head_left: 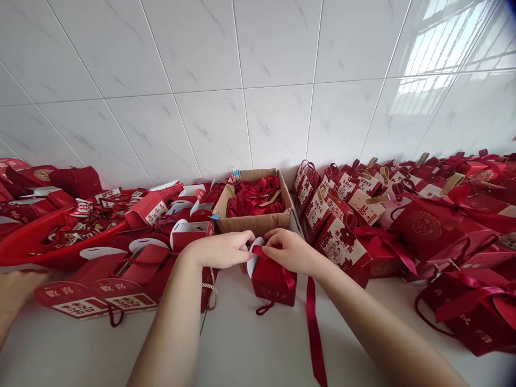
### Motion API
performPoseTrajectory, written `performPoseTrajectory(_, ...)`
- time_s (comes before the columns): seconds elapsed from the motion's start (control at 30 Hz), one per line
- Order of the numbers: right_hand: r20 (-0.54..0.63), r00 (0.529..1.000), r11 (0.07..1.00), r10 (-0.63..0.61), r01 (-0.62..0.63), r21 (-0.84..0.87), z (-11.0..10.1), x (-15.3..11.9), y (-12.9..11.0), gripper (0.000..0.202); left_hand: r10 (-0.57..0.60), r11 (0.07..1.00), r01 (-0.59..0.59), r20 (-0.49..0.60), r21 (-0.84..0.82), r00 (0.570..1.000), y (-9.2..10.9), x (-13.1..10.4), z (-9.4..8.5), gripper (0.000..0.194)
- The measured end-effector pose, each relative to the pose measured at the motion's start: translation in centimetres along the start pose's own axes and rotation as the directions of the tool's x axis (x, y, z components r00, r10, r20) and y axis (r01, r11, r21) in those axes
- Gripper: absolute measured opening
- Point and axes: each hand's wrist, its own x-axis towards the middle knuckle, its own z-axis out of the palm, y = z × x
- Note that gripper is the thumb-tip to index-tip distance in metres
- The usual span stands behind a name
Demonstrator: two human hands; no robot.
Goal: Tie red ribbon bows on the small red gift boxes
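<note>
A small dark red gift box (274,285) stands on the counter between my hands, its rounded white-lined flap (253,255) raised. My left hand (234,249) is closed at the left side of this flap, fingertips pinched against it and partly hidden. From the other side my right hand (287,250) grips a red satin ribbon (315,333) by the flap. One length of that ribbon trails down to the right over the counter. A twisted red cord loop sticks out at the box's lower front.
Behind the box is a cardboard carton (258,222) of red ribbons. Open red boxes (133,263) and a red basin (24,242) of wrapped sweets are left. Many closed gift boxes (342,242) crowd the right. Another person's hand (20,293) shows at far left. A tiled wall (274,118) stands behind.
</note>
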Motion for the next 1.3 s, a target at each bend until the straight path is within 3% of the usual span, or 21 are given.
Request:
performPoseTrajectory(0.2, 0.018, 1.000, 1.000, -0.006, 0.006, -0.012, 0.1, 0.0, -0.1, 0.027, -0.014, 0.997, 0.016, -0.031, 0.081, 0.999, 0.1, 0.2, 0.2, 0.011)
performPoseTrajectory(0.43, 0.025, 0.998, 0.998, -0.059, 0.059, -0.022, -0.1, -0.1, -0.3, 0.026, -0.009, 0.998, 0.014, -0.074, 0.065, 0.997, 0.2, 0.6, 0.9, 0.030)
performPoseTrajectory(0.67, 0.031, 0.994, 0.994, -0.106, 0.107, -0.030, -0.5, -0.3, -0.3, 0.026, 0.025, 0.999, -0.027, -0.079, -0.025, 0.997, 1.0, 0.0, 0.8, 0.023)
performPoseTrajectory(0.87, 0.059, 0.990, 0.991, -0.129, 0.131, -0.033, -1.0, -0.6, -0.3, 0.025, 0.132, 0.968, -0.172, -0.215, -0.183, 0.968, 1.1, -0.9, 0.3, 0.025)
performPoseTrajectory(0.97, 0.062, 0.987, 0.988, -0.147, 0.149, -0.032, -1.5, -0.9, -0.5, 0.019, 0.219, 0.893, -0.334, -0.357, -0.301, 0.908, 1.3, -1.3, 0.0, 0.026)
performPoseTrajectory(1.07, 0.078, 0.991, 0.993, -0.106, 0.110, -0.046, -2.4, -1.5, -0.6, 0.020, 0.262, 0.782, -0.500, -0.532, -0.371, 0.805, 1.5, -1.7, -0.1, 0.024)
performPoseTrajectory(1.2, 0.160, 0.986, 0.993, -0.036, 0.053, -0.103, -3.8, -2.5, -0.5, 0.070, 0.260, 0.669, -0.650, -0.705, -0.361, 0.660, 1.6, -2.2, -0.1, 0.020)
performPoseTrajectory(1.3, 0.215, 0.967, 0.964, 0.134, -0.077, -0.254, -4.6, -3.1, -0.4, 0.110, 0.234, 0.599, -0.728, -0.797, -0.333, 0.557, 1.5, -2.5, -0.1, 0.020)
